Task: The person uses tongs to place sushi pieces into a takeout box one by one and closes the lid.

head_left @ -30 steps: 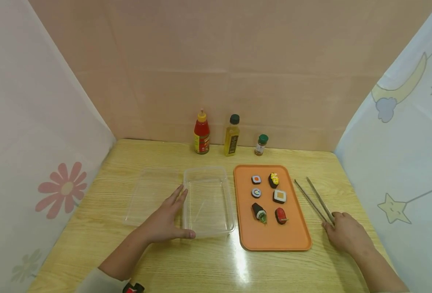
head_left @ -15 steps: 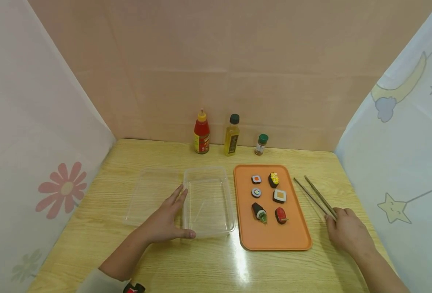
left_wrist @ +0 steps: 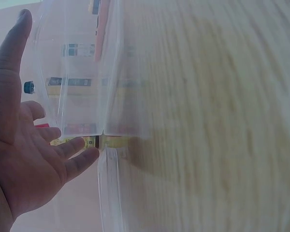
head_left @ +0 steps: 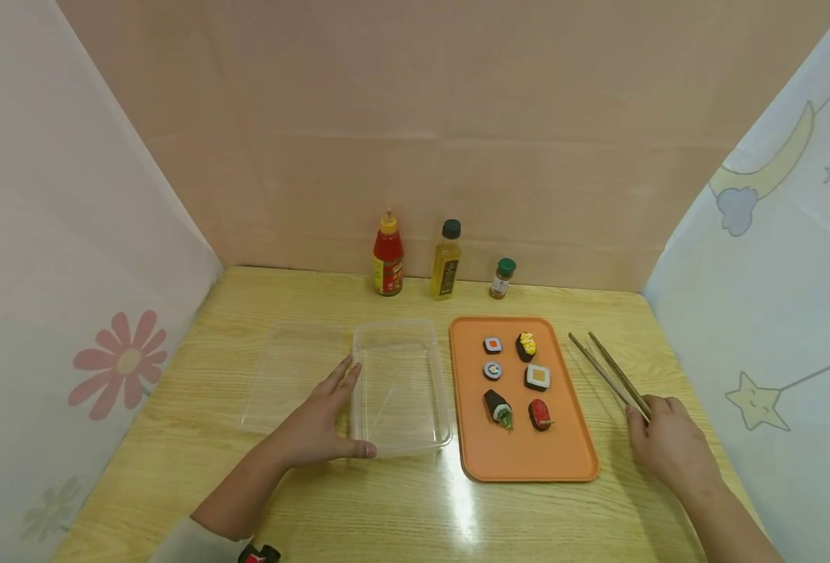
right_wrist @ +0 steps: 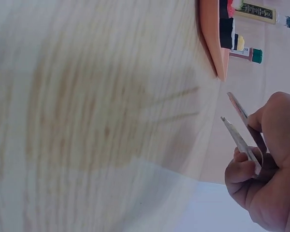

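The right hand's fingers pinch slim metal tongs (head_left: 615,370) near their joined end, while the two tips stand parted; in the right wrist view the tips look raised off the wood, with paired shadows beneath. The right hand (head_left: 671,446) is the nearer one to the orange tray (head_left: 527,461), which lies to its left, long axis running near to far, and the tongs point to the far side and slightly left, alongside the tray's right edge. So the food pieces sit leftward of the tips, the closest in the right-hand column: a yellow-topped black roll (head_left: 526,347) at the far end, a pale square roll (head_left: 538,378) in the middle and a red-topped piece (head_left: 539,414) on the near side. The left column holds a small squarish roll with an orange centre (head_left: 492,345), a round roll (head_left: 492,370) and a dark cone-shaped hand roll (head_left: 498,408) with green filling. The left hand (head_left: 320,426) has its fingers spread at the left wall of a clear plastic container (head_left: 401,395), thumb by its near-left corner; firm contact cannot be told. That box is a rounded rectangle, also long from near to far, left of the tray. Its thin, transparent lid (head_left: 291,375) lies flat farther left on the wood-grained table (head_left: 359,516). Along the far edge stand a red squeeze bottle (head_left: 388,270), an oil bottle (head_left: 446,270) and a small green-capped jar (head_left: 501,281).
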`<state>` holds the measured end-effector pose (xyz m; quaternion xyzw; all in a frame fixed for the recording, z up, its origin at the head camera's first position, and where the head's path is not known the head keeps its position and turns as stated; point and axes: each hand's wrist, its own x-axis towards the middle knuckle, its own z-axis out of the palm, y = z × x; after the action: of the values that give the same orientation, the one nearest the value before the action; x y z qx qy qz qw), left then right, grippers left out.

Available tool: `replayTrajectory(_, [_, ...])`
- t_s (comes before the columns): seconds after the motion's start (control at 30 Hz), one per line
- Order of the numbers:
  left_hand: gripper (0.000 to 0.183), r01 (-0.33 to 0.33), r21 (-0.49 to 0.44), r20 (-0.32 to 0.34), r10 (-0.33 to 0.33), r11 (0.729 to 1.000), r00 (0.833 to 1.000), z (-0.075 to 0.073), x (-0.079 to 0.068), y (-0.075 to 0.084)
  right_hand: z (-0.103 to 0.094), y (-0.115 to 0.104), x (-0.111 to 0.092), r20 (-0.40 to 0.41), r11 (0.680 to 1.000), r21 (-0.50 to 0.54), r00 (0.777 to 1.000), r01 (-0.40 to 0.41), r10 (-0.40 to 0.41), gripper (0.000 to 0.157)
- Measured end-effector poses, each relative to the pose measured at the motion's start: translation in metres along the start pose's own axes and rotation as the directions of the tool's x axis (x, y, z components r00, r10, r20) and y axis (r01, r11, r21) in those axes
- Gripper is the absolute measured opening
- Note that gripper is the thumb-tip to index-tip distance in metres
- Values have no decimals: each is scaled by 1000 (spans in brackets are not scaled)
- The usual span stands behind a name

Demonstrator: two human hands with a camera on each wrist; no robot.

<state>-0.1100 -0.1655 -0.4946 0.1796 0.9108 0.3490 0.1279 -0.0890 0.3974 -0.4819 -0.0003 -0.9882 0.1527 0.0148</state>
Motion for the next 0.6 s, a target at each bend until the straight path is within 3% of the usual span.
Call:
replayTrajectory(0.37, [131,-7,-10,8,7,1000,1000,0,0,-1,2,-7,0,-191,997,76,982,9,6,57])
replayTrajectory(0.6, [131,-14,-14,2,15,1000,1000,-1,0,0,1,-15,-1,-224,997,74,975,23,-6,67])
